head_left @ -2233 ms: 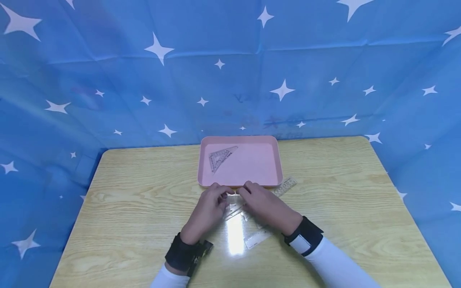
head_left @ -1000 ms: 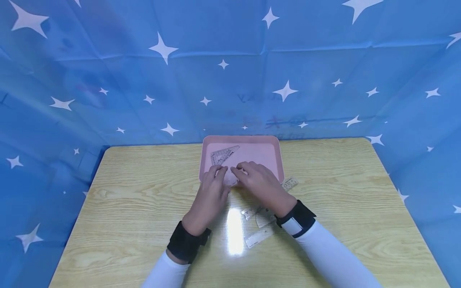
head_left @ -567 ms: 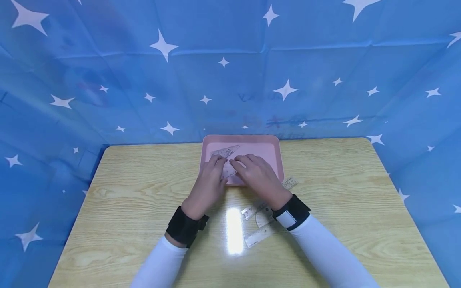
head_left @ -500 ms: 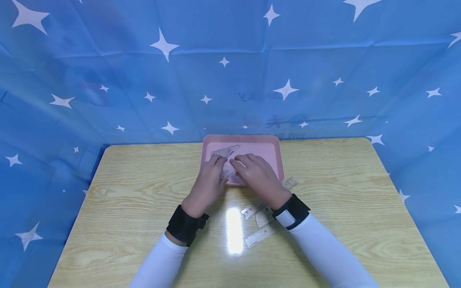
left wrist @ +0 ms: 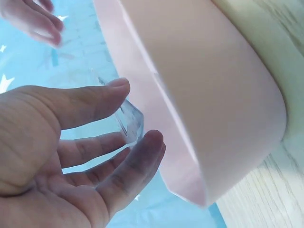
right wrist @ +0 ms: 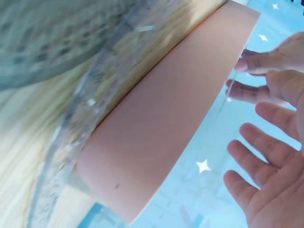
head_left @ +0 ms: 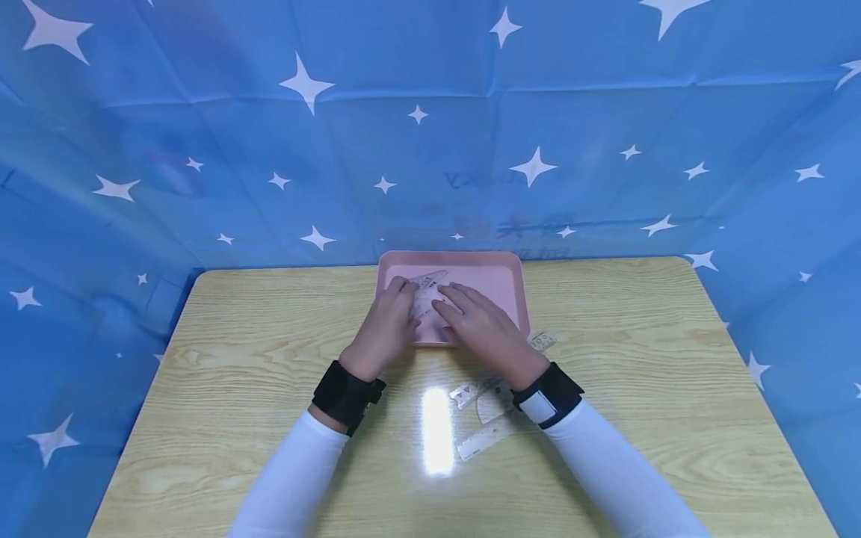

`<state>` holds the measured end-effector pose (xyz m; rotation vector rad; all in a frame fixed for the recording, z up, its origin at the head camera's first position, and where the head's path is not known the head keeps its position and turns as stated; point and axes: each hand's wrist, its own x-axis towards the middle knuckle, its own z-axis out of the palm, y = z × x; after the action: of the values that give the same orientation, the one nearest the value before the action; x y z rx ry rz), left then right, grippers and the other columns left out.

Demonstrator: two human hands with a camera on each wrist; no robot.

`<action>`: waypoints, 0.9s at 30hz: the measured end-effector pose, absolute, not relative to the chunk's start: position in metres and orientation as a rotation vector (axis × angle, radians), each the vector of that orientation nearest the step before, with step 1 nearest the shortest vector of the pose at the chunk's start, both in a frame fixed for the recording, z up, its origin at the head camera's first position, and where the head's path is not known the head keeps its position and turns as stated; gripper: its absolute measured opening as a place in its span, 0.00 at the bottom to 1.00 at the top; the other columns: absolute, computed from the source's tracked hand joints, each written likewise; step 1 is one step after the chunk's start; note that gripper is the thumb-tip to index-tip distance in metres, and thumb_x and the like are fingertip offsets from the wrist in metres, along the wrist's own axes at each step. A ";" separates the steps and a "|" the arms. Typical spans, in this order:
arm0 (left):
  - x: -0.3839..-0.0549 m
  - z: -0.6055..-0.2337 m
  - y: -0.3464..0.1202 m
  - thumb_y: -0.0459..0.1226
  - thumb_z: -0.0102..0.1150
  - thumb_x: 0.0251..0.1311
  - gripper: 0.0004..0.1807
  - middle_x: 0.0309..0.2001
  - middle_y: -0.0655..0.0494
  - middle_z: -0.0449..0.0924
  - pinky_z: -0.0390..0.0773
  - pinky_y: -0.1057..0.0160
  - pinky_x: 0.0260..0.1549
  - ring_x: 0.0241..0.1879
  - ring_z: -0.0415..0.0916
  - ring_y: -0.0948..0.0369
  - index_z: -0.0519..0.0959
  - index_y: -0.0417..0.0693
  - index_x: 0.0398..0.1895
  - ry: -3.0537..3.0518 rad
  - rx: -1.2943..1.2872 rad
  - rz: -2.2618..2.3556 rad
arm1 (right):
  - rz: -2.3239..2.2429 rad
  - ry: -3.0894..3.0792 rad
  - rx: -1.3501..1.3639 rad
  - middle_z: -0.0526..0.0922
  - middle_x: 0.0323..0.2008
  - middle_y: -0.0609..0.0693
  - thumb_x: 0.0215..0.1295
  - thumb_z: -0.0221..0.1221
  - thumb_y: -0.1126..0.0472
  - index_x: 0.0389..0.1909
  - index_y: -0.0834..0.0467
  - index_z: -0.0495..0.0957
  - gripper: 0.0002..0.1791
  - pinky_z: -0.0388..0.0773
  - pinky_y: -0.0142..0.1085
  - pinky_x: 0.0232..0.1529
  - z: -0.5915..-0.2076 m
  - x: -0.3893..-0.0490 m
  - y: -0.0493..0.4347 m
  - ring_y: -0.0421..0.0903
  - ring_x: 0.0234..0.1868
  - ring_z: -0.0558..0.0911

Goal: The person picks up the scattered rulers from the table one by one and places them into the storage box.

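Note:
My left hand (head_left: 385, 325) reaches over the front left of the pink tray (head_left: 501, 302). Between its thumb and fingers it pinches a clear plastic set square (left wrist: 130, 121), whose pointed corner shows in the left wrist view. Another clear set square (head_left: 432, 278) lies in the tray behind, partly covered in the head view by the left fingers and the held piece. My right hand (head_left: 487, 325) is over the tray's front right; in the right wrist view its fingers (right wrist: 251, 161) are spread and hold nothing.
In front of the tray, partly under my right forearm, lie a clear protractor (head_left: 491, 406) and a straight ruler (head_left: 480, 441). Another clear ruler end (head_left: 542, 341) shows by the tray's right front corner. A blue star-patterned cloth (head_left: 430, 149) hangs behind the wooden table (head_left: 269, 336).
Both hands have carried the set square from the table in front of the tray forward over it. Since half a second ago the right fingers have come off it, leaving it in the left hand.

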<state>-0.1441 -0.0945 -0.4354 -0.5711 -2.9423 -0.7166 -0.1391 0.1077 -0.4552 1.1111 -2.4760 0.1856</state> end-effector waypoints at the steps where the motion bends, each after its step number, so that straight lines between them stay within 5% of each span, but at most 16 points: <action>1: -0.146 -0.436 -0.095 0.27 0.71 0.58 0.27 0.54 0.37 0.77 0.81 0.52 0.55 0.52 0.79 0.46 0.76 0.28 0.62 -2.946 -0.568 -0.713 | 0.203 -2.476 1.113 0.82 0.62 0.61 0.64 0.71 0.59 0.59 0.62 0.81 0.25 0.74 0.45 0.69 -0.456 -0.139 0.109 0.58 0.65 0.80; 13: -0.171 -0.446 -0.098 0.29 0.71 0.59 0.20 0.51 0.35 0.72 0.84 0.53 0.44 0.39 0.77 0.49 0.77 0.27 0.51 -2.965 -0.527 -0.706 | 0.259 -2.477 1.108 0.81 0.62 0.62 0.67 0.67 0.57 0.60 0.62 0.81 0.23 0.75 0.50 0.67 -0.462 -0.127 0.127 0.59 0.64 0.80; 19: -0.182 -0.449 -0.100 0.29 0.69 0.61 0.16 0.54 0.32 0.71 0.83 0.53 0.43 0.39 0.79 0.47 0.77 0.27 0.48 -3.050 -0.468 -0.722 | 0.281 -2.495 1.094 0.80 0.64 0.60 0.76 0.57 0.53 0.62 0.61 0.80 0.21 0.73 0.52 0.69 -0.462 -0.120 0.141 0.59 0.66 0.78; 27: -0.190 -0.456 -0.102 0.30 0.65 0.65 0.19 0.54 0.30 0.71 0.83 0.53 0.44 0.42 0.80 0.47 0.75 0.25 0.55 -3.113 -0.460 -0.640 | 0.311 -2.516 1.122 0.78 0.65 0.62 0.64 0.70 0.57 0.62 0.63 0.78 0.27 0.74 0.53 0.68 -0.468 -0.111 0.155 0.60 0.66 0.78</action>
<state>-0.1904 -0.1016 -0.4562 -0.4604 -3.1128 -0.6399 -0.1106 0.1552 -0.4677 1.1219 -2.5163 0.3115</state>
